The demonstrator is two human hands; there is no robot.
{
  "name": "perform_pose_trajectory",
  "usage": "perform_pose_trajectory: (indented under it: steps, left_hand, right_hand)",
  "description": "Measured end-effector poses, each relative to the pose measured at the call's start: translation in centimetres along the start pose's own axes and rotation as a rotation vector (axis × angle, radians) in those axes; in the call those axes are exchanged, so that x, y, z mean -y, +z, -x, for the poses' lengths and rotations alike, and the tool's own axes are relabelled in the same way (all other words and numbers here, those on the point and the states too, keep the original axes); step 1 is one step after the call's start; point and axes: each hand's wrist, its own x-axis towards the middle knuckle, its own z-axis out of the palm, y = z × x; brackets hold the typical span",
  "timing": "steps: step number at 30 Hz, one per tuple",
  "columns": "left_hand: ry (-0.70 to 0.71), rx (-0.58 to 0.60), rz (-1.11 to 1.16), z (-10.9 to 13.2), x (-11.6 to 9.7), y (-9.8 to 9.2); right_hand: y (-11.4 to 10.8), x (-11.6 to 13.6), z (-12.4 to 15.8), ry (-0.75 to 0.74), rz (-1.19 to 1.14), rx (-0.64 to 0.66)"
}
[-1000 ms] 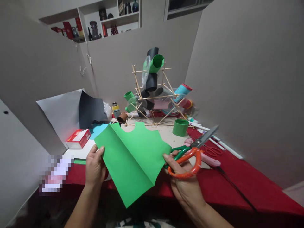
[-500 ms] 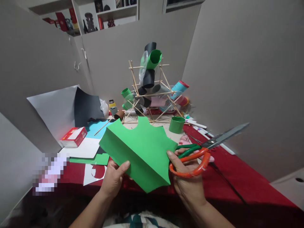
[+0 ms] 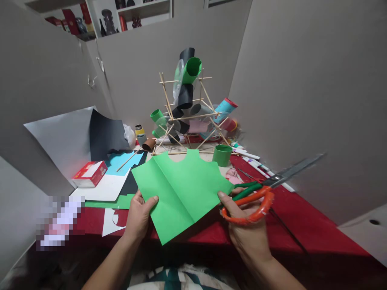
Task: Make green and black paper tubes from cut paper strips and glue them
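A sheet of green paper (image 3: pixel 178 185) with a crease and curved cut-outs along its far edge is held up over the table's front. My left hand (image 3: pixel 140 213) pinches its left side, thumb on top. At the right corner my right hand (image 3: pixel 246 217) grips the paper between thumb and fingers. The same hand also carries scissors (image 3: pixel 269 183) with orange and green wrapped handles, their blades pointing right and away. Beyond the sheet stands a green paper tube (image 3: pixel 222 156).
A wooden-stick frame (image 3: pixel 193 117) bearing black and green paper tubes stands at the back. Left lie a red-and-white box (image 3: pixel 90 174), blue paper (image 3: pixel 123 162) and a white cut scrap (image 3: pixel 109 221). Several white pens (image 3: pixel 252 162) lie along the right on the red tablecloth (image 3: pixel 305 221).
The green paper has opened flatter at its crease and turned in my hands. My right hand and the scissors have shifted slightly right. The view has moved a little.
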Motion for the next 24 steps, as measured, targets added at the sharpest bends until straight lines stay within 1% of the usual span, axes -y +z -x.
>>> perform_pose_trajectory:
  steps: [5,8,10,12,14,15,17,18,19,20,22,23,24]
  left_hand:
    - [0.012,0.031,-0.041,-0.8,0.1,0.4]
    - [-0.022,0.055,-0.094,-1.1,-0.3,0.6]
    - [-0.046,0.034,-0.146,-1.3,-0.7,0.5]
    - [-0.023,-0.02,-0.217,-1.4,-1.0,0.3]
    - [0.077,-0.073,-0.348,-1.3,-1.0,0.0]
    - [0.162,-0.094,-0.451,-1.1,-0.9,0.0]
    - [0.405,-0.093,-0.728,-0.2,-0.5,0.2]
    - [0.541,-0.051,-0.881,0.5,-0.2,0.5]
    - [0.674,0.028,-1.027,1.2,0.1,0.9]
    - [0.767,0.155,-1.154,1.8,0.4,1.3]
    - [0.873,0.388,-1.335,2.8,1.2,2.3]
    - [0.899,0.468,-1.392,3.1,1.6,2.8]
    - [0.919,0.516,-1.432,3.1,2.0,3.2]
  right_hand:
    - [-0.8,0.0,-0.7,0.026,0.082,0.042]
    - [-1.4,0.4,-1.0,0.037,0.181,0.083]
    - [-1.6,0.6,-1.1,0.018,0.24,0.095]
    - [-1.8,0.6,-1.2,0.005,0.286,0.109]
    - [-2.0,0.4,-1.3,0.003,0.322,0.127]
    - [-2.0,0.3,-1.3,0.001,0.333,0.135]
    - [-2.1,0.2,-1.3,-0.01,0.347,0.143]
    - [-2.1,0.1,-1.3,-0.015,0.352,0.143]
    - [-2.1,0.1,-1.4,-0.019,0.358,0.144]
    - [-2.1,0.1,-1.4,-0.022,0.366,0.145]
    - [-2.2,0.1,-1.5,-0.035,0.399,0.149]
    - [-2.3,0.1,-1.6,-0.047,0.422,0.151]
    - [-2.3,0.1,-1.7,-0.058,0.447,0.153]
